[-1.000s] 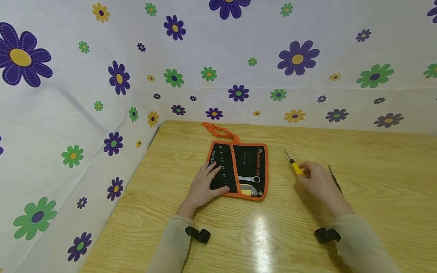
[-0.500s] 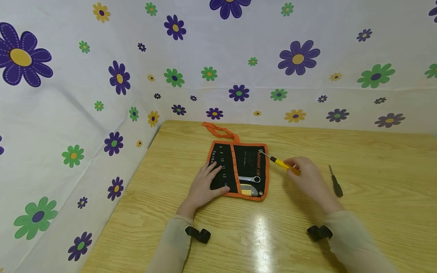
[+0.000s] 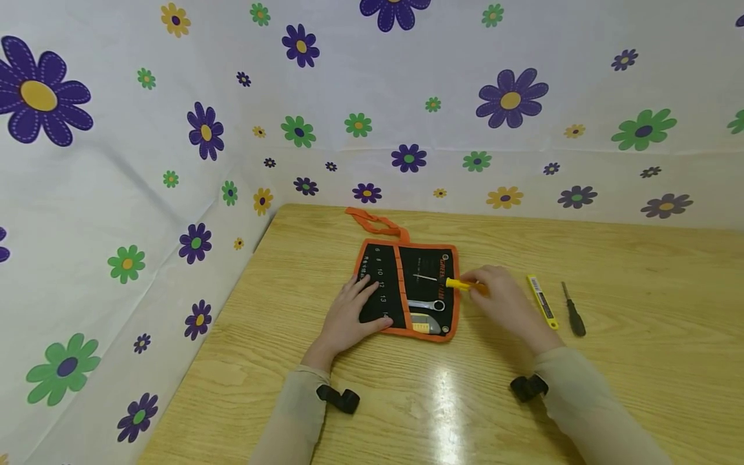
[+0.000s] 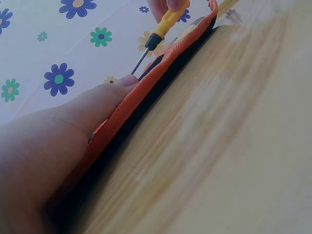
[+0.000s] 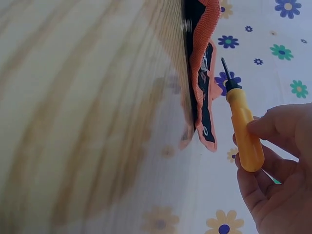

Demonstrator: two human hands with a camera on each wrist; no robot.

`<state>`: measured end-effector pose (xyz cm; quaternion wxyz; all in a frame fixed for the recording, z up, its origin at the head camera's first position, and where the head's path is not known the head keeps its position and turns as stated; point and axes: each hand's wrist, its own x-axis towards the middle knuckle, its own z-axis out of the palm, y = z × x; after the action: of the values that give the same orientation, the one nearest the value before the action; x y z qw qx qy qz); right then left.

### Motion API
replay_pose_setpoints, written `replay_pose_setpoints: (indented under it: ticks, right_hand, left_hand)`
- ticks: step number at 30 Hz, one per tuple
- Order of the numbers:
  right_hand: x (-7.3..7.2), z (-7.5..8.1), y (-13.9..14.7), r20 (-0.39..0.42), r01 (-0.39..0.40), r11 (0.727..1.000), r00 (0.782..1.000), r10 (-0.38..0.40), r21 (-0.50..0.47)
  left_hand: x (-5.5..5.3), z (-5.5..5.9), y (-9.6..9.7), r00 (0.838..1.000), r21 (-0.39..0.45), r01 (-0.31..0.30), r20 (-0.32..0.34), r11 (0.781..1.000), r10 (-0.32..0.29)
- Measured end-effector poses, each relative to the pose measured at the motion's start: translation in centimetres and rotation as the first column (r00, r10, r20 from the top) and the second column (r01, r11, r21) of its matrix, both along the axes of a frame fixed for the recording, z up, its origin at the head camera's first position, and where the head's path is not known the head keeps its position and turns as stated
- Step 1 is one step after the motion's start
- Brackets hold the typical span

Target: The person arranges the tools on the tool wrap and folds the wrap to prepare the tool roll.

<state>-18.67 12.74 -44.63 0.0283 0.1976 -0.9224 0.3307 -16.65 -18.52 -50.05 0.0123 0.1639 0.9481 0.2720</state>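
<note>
A black tool pouch with orange edging lies unfolded on the table. My left hand rests on its numbered left part with fingers spread. A combination wrench and a yellow-grey utility knife sit in its pockets, partly hidden. With thumb and fingers my right hand pinches the handle of a yellow screwdriver, whose shaft points left over the pouch, towards the slanted orange pocket edge. In the right wrist view the screwdriver appears with its black collar, clear of the pouch. The left wrist view shows its shaft near the left thumb.
To the right of the right hand lie a slim yellow piece with a dark label and a hole and a dark-handled screwdriver. An orange strap trails behind the pouch. A flower-patterned cloth hangs behind the wooden table.
My right hand has carried the yellow screwdriver left, from beside the pouch to over its right part. The slim yellow piece has come into sight. My left hand stays put.
</note>
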Motion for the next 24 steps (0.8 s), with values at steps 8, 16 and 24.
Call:
replay_pose_setpoints:
  ticks: [8,16,24]
  right_hand:
    - [-0.8,-0.4,-0.7,-0.099,-0.059,0.998,0.993,0.062,0.026]
    - [-1.5,-0.6,-1.4,-0.107,-0.090,0.994,0.990,0.096,0.061]
    - [-2.0,-0.7,-2.8,-0.071,-0.135,0.986,0.987,0.143,0.101]
  left_hand:
    - [-0.1,0.0,0.0,1.000,-0.006,-0.003,0.011,1.000,0.003]
    - [-0.1,0.0,0.0,1.000,0.002,0.003,0.003,1.000,-0.003]
    - [0.0,0.0,0.0,1.000,0.006,0.008,-0.003,1.000,-0.008]
